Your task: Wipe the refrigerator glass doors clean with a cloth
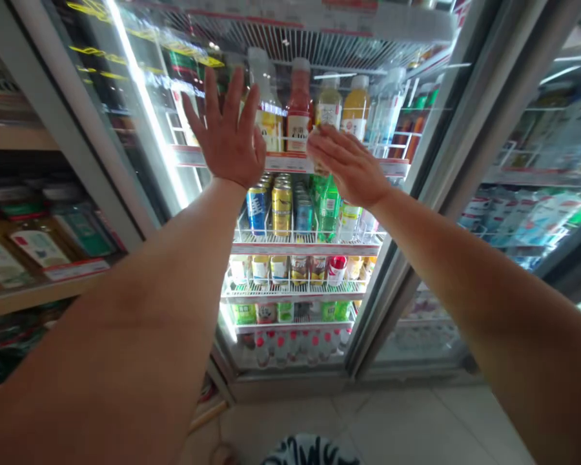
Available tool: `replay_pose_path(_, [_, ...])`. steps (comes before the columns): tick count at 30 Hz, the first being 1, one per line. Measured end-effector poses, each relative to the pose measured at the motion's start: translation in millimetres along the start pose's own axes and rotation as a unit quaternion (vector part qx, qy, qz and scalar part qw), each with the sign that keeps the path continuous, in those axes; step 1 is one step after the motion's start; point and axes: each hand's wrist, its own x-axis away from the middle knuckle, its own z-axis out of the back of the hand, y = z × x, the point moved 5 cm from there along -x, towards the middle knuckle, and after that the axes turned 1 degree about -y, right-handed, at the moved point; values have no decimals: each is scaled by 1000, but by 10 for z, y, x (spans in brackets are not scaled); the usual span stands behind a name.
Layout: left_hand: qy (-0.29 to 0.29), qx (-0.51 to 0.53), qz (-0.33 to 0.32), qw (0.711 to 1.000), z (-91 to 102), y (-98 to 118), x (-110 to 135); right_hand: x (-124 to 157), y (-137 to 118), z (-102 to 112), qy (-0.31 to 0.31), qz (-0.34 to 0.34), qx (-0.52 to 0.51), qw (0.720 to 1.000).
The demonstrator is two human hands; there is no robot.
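Observation:
My left hand is raised with its fingers spread wide, in front of the glass door of a lit drinks fridge. To its right, my right hand is stretched out with its fingers straight and close together, pointing left. Both seem to be at the glass; whether they press on it, I cannot tell. Beyond the fingers stand a red drink bottle, a yellow-orange bottle and a pale yellow bottle on the upper shelf. I see nothing held in the left hand; the right fingertips' underside is hidden.
Lower fridge shelves carry blue cans, gold cans, green bottles and several other drinks. A metal door frame runs down the right side. Bottles line a wooden shelf at left. Pale floor tiles lie below.

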Motion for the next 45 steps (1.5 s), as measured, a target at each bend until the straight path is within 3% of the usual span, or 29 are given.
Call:
replay_pose_path(4, [-24, -9, 7, 1000, -6, 1, -16, -10, 163, 106, 108, -123, 9, 986])
replay_pose_path(8, [-36, 10, 22, 999, -27, -24, -31, 55, -59, -49, 41, -68, 2, 997])
replay_pose_path(11, [-41, 3, 21, 999, -82, -63, -47, 25, -85, -86, -3, -44, -24, 999])
replay_pose_path(16, [-32, -23, 17, 999, -154, -126, -53, -17, -68, -111, 40, -119, -52, 991])
replay_pose_path(21, [-15, -25, 0, 1000, -124, -108, -20, 27, -293, -223, -2, -38, -58, 998])
replay_pose_path(23, [-11, -17, 1, 1000, -132, -121, -23, -11, -201, -176, -5, -35, -58, 998])
replay_pose_path(26, [-13, -22, -3, 1000, -172, -153, -38, -39, 4, -62, 51, -99, -53, 992])
replay_pose_path(28, [-11, -42, -12, 999, -185, -156, -39, 18, 10, -43, 76, -127, -54, 988])
replay_pose_path(32, [11, -42, -16, 999, -131, -114, -15, 169, -242, -112, -4, -47, -67, 997])
replay_pose_path(35, [9, -29, -16, 999, -96, -72, -2, 160, -182, -46, -43, -15, -59, 997])
replay_pose_path(39, [18, -12, -10, 1000, -59, -41, -1, 86, 159, 127, 55, -117, -20, 991])
replay_pose_path(41, [24, -5, -3, 1000, -35, -27, 5, 131, 151, 128, 96, -139, -9, 986])
replay_pose_path(43, [24, -4, -2, 1000, -11, -4, 14, 191, 25, 52, 66, -116, -15, 991])
replay_pose_path(45, [19, -10, 0, 1000, 3, 9, 22, 227, -86, -21, -6, -71, -32, 997])
